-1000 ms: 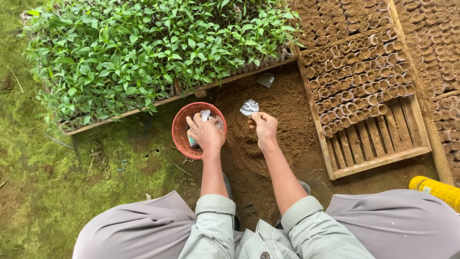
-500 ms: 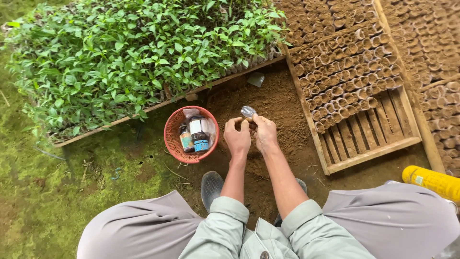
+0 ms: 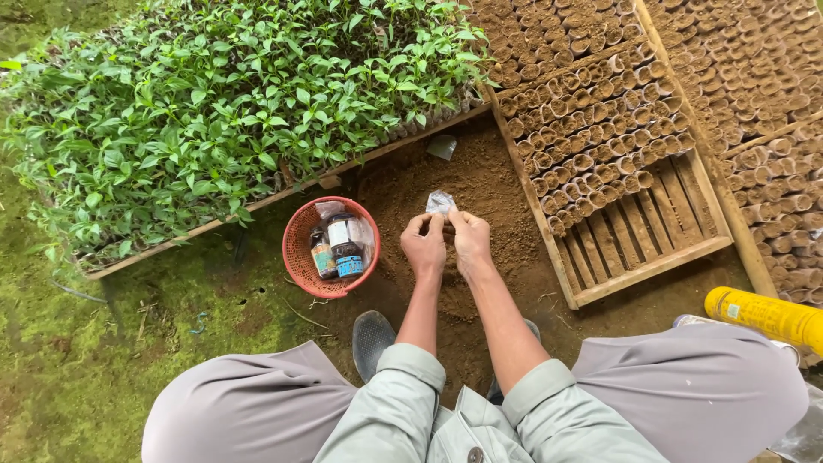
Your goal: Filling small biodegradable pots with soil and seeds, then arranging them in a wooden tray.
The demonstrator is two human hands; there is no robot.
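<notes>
Both hands are meeting over the bare brown soil, the left hand (image 3: 423, 249) and the right hand (image 3: 471, 243) each pinching the lower edge of a small silvery packet (image 3: 440, 202) between thumb and fingertips. The packet is standing above the fingers with its free end pointing away from the person, toward the green seedlings (image 3: 223, 111); its long axis is too small to tell. A red basket (image 3: 297, 257) holding small bottles (image 3: 345, 247) is sitting just left of the hands, and a wooden tray (image 3: 639, 236) of soil-filled tubes is lying to the right
</notes>
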